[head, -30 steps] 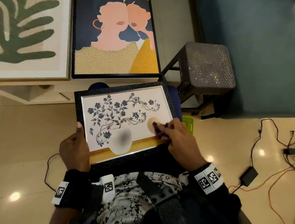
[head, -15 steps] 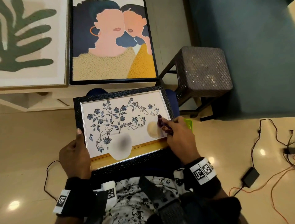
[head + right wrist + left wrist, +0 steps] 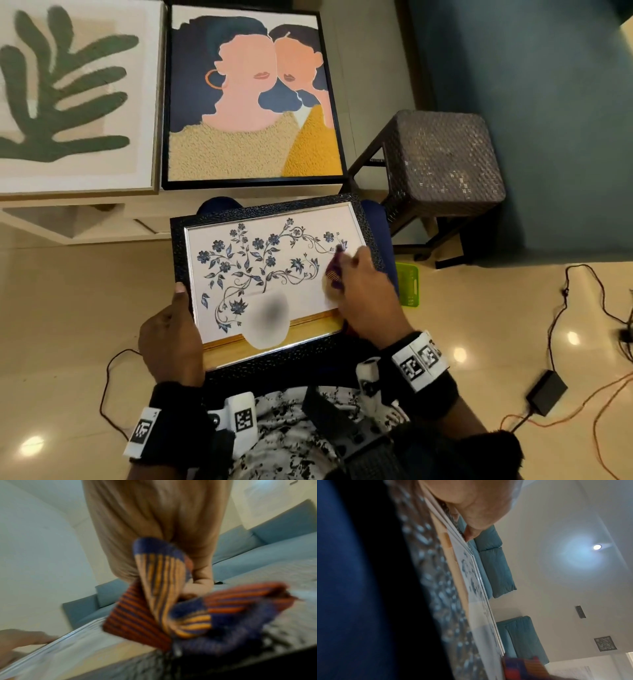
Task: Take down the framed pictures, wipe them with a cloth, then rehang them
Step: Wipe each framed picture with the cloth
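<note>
Cloth (image 3: 171,601) stripes show only at right wrist; head blurs them.

The right hand (image 3: 363,291) covers most of the cloth (image 3: 334,270) in its grip, the right wrist view is smeared by motion, a blurred patch (image 3: 269,317) hides the vase between the grips, and the left fingers lie out of sight under the frame (image 3: 274,205).
</note>
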